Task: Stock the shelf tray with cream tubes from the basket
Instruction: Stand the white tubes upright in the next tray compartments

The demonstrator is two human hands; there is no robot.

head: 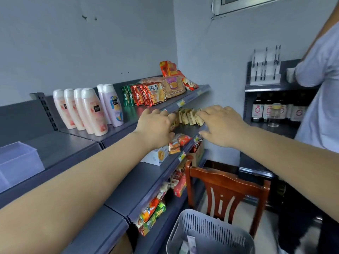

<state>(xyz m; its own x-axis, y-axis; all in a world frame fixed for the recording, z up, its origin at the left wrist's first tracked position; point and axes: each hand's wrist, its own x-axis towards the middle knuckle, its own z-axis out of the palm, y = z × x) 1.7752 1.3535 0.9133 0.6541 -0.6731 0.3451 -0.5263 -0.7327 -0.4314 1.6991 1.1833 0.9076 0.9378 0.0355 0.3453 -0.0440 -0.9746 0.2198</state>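
Observation:
A row of cream tubes (189,116) stands with pale crimped ends up on the second shelf, under the top shelf's front rail. The shelf tray (203,127) shows only as a pale translucent edge by my right thumb. My left hand (156,125) presses against the left end of the row, its fingertips hidden behind the hand. My right hand (220,123) rests with spread fingers on the right end of the row. The grey perforated basket (211,233) sits at the bottom, with a tube (191,243) lying inside.
Lotion bottles (86,109) and snack packs (152,93) fill the top shelf. A clear bin (18,162) stands at the left. A wooden chair (225,187) is beside the basket. Another person (319,88) stands at the right, near a shelf of dark bottles (269,109).

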